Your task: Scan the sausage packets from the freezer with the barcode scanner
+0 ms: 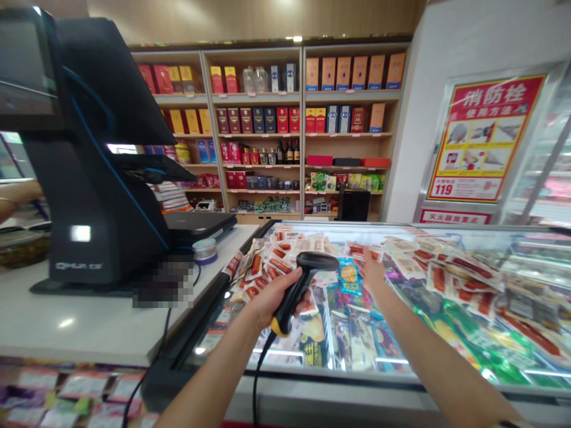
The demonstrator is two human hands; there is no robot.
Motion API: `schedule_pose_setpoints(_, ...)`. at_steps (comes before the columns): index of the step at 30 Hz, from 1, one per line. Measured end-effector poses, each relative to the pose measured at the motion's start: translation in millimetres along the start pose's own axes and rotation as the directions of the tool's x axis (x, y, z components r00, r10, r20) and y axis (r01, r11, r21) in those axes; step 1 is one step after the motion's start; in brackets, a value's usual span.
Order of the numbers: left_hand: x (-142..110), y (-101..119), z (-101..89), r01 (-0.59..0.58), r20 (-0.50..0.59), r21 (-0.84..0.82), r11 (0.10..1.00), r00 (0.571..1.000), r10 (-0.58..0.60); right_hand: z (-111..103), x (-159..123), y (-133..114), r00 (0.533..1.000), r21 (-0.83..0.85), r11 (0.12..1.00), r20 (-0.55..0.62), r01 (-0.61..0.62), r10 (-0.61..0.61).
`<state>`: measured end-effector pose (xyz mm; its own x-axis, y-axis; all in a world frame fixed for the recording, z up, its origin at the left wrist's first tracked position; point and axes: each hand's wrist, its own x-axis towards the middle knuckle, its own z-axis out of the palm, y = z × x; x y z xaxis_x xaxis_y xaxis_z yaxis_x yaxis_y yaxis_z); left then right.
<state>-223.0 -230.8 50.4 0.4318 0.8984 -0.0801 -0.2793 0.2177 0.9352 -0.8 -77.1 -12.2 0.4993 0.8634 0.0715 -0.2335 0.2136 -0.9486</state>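
My left hand [279, 294] is wrapped round the handle of a black barcode scanner [298, 291] with a yellow butt and a cable hanging down. The scanner's head points right, above the glass top of a chest freezer [294, 375]. Farther right, my right hand [373, 272] has its fingers on a clear packet of red sausages [357, 250]; part of the grip is hidden. A pile of sausage packets [272, 264] lies left of the scanner. Another spread of sausage packets [464, 270] covers the glass to the right of my right hand.
A black checkout terminal [89, 196] stands on the white counter [102, 327] at left, with a round tin [205, 251] near the counter's edge. Another person's arm [20, 199] shows at far left. Behind are shelves of boxed goods [276, 120] and a red-and-yellow poster [486, 139].
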Motion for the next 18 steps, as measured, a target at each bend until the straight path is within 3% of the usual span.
schedule_pose_setpoints(7, 6.5, 1.8, 3.2, -0.018, -0.003, -0.020, 1.000, 1.000, 0.018, 2.6, -5.1, -5.6, 0.996, 0.211, 0.977, -0.080, -0.012, 0.029)
schedule_pose_setpoints(18, 3.3, 5.4, -1.3, -0.011, -0.041, 0.001, 1.000, 0.999, 0.011, 0.6, -6.2, -12.9, 0.997, 0.046, 0.998, -0.060, -0.046, 0.049)
